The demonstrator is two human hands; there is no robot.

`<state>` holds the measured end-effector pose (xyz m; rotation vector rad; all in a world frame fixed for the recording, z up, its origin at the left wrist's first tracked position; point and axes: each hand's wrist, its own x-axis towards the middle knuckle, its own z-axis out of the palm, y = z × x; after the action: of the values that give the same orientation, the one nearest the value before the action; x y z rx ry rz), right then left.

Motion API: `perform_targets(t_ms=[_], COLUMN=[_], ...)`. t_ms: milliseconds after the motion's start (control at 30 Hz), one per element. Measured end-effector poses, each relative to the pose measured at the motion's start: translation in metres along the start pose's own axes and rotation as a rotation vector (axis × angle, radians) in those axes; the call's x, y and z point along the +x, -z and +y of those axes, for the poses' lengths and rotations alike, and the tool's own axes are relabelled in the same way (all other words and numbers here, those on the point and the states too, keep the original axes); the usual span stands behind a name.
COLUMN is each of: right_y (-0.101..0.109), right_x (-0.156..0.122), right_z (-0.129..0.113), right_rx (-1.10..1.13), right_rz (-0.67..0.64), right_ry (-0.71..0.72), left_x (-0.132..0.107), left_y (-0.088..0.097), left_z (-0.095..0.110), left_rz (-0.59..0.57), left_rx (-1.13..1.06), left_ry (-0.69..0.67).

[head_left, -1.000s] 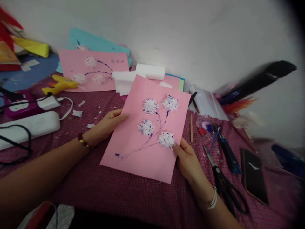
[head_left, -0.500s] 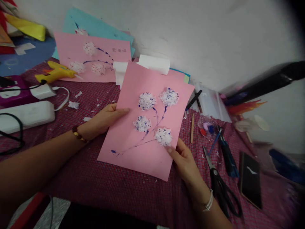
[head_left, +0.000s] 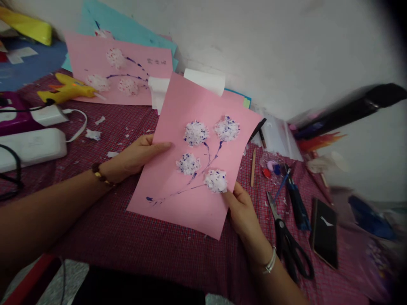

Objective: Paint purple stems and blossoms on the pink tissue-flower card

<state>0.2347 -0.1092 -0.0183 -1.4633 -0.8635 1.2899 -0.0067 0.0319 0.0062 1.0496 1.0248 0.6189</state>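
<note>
I hold a pink sheet of paper (head_left: pixel 178 186) with several white fluffy flowers and blue painted stems, tilted up above the red checked tablecloth (head_left: pixel 127 245). My left hand (head_left: pixel 140 154) grips its left edge, thumb on top. My right hand (head_left: pixel 243 212) pinches its right edge just under the lowest white flower (head_left: pixel 216 181). Both hands are closed on the sheet.
A second pink flower sheet (head_left: pixel 121 70) leans on the wall over blue paper. A yellow glue gun (head_left: pixel 66 90) and a white power strip (head_left: pixel 32 146) lie at the left. Black scissors (head_left: pixel 288 243), pens (head_left: pixel 297 203) and a black phone (head_left: pixel 324 233) lie at the right.
Both hands have raised the pink sheet a little and shifted it left; my view has dropped slightly, so the things at the back stand higher in the picture.
</note>
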Motion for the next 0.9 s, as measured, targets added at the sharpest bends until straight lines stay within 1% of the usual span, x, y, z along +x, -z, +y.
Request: perform_targets(t_ms=[200,267,467,633,900], right_y=[0.008,0.0087,0.0063,0.0057,0.0016], right_x=[-0.0022,-0.003,-0.0027,-0.0011,0.0004], right_z=[0.0015,0.0014,0.0009,0.0023,0.0021], right_rx=[0.057,0.088,0.018,-0.006,-0.034], right_rz=[-0.108,-0.121,-0.064,-0.036,-0.01], right_ry=[0.094,0.111,0.059,0.051,0.034], left_x=[0.0008,0.0009,-0.0019,-0.0002,-0.0026], left_y=[0.0032,0.003,-0.0023,-0.0028,0.0009], left_z=[-0.003,-0.0021,0.0039,0.0023,-0.0006], left_rz=[0.058,0.07,0.073,0.033,0.047], left_rx=[0.038,0.062,0.086,0.032,0.018], left_ry=[0.02,0.028,0.055,0.022,-0.015])
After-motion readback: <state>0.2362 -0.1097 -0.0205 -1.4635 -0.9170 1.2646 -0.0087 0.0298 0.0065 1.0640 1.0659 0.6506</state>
